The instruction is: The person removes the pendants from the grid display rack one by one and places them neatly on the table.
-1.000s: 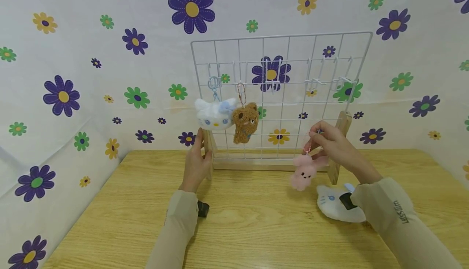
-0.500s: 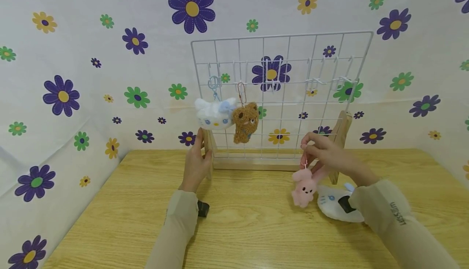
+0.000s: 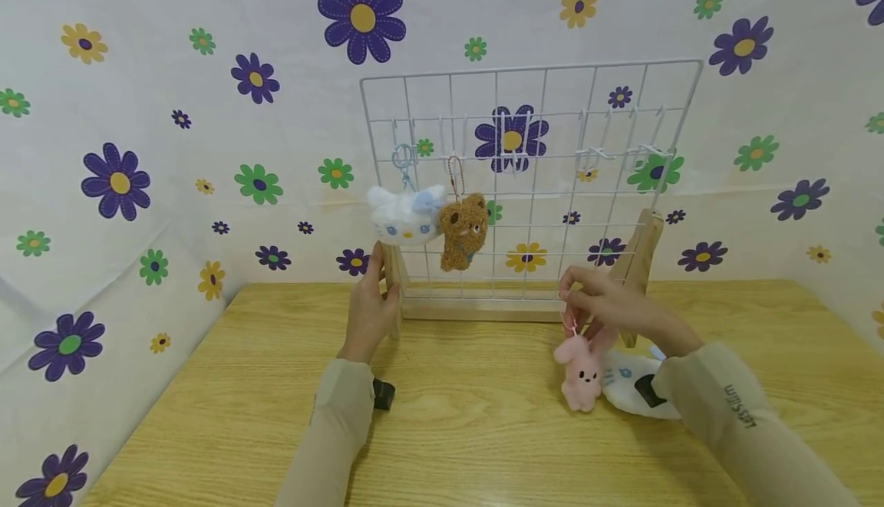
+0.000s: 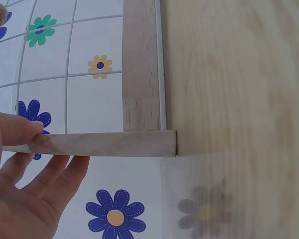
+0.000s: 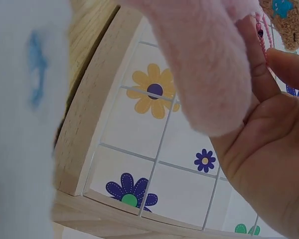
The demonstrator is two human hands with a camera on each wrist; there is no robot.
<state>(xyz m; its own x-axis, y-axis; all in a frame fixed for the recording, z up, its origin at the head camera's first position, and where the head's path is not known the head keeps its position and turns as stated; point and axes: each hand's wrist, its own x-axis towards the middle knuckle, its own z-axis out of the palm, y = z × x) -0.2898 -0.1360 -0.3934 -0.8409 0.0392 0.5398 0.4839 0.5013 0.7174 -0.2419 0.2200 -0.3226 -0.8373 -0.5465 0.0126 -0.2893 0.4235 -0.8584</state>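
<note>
In the head view, my left hand holds the left wooden upright of a white wire grid rack. The left wrist view has the thumb on one side of that wooden bar and the fingers on the other. My right hand pinches the pink bead chain of a pink bunny plush keychain, which hangs low over the table in front of the rack. A long pink ear fills the middle of the right wrist view. Beside the bunny, a white cat-head plush lies on the table, partly covered by the right wrist.
A white cat plush with a blue bow and a brown bear plush hang from hooks at the rack's left. Several white hooks line the rack toward the right. Flowered cloth stands behind the wooden table.
My right hand has moved down and slightly left with the pink bunny plush, lowering it beside the white cat-head plush. The left hand stays on the rack's upright.
</note>
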